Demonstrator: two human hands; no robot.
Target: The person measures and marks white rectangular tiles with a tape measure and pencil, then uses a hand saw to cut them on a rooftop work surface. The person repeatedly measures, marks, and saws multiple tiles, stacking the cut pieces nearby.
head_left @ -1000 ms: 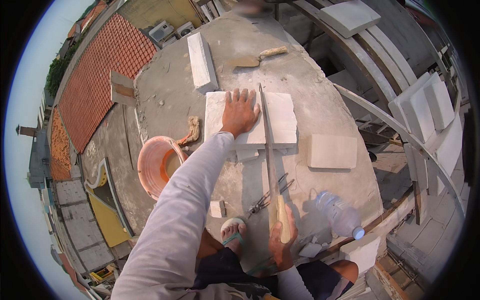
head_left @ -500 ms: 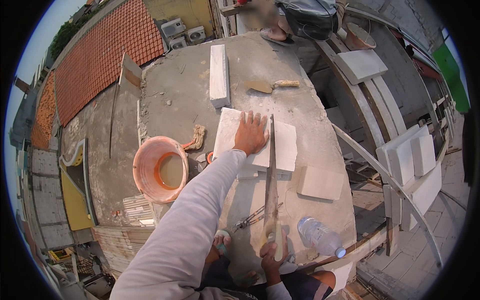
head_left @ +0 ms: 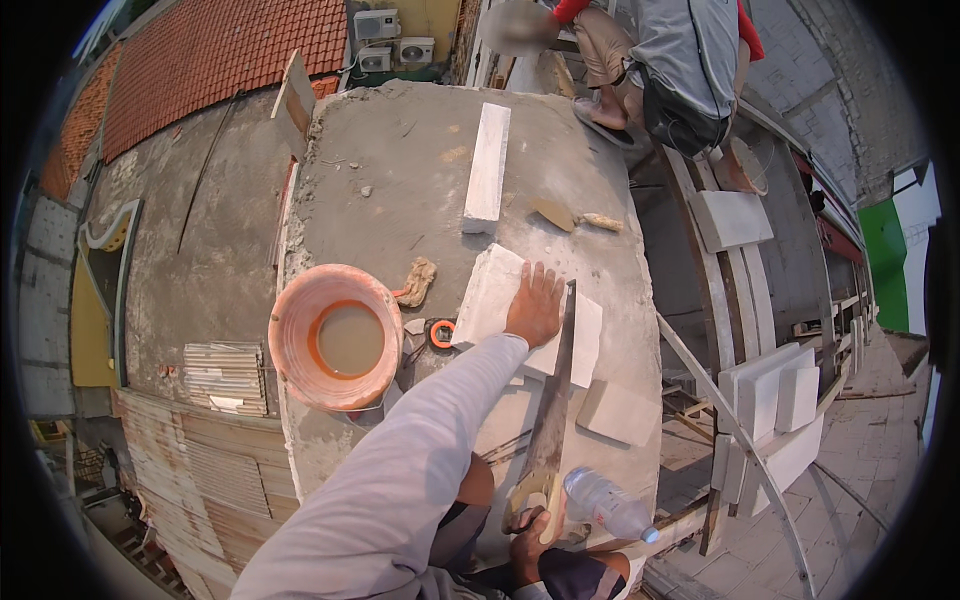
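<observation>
My left hand (head_left: 536, 305) lies flat with spread fingers on a white block (head_left: 486, 290). A long handsaw (head_left: 552, 400) runs along the block just right of that hand, its blade crossing toward me. My right hand (head_left: 530, 540) is closed round its wooden handle low in the view. A smaller pale block (head_left: 615, 412) lies to the right, with a plastic water bottle (head_left: 605, 505) below it. An orange bucket (head_left: 290, 320) of murky water, a tape measure (head_left: 441, 334) and a brush (head_left: 418, 280) are left of the cut block.
Beyond are a long white bar (head_left: 485, 165), a trowel (head_left: 555, 214) and a co-worker (head_left: 680, 70) at the slab's far edge. White blocks (head_left: 768, 420) rest on timbers at right over a drop. A lower roof (head_left: 180, 180) lies past the slab's left edge.
The view has swung, shifting the scene and bringing the co-worker further in. The saw's handle is lower in view. My left hand stays on the block.
</observation>
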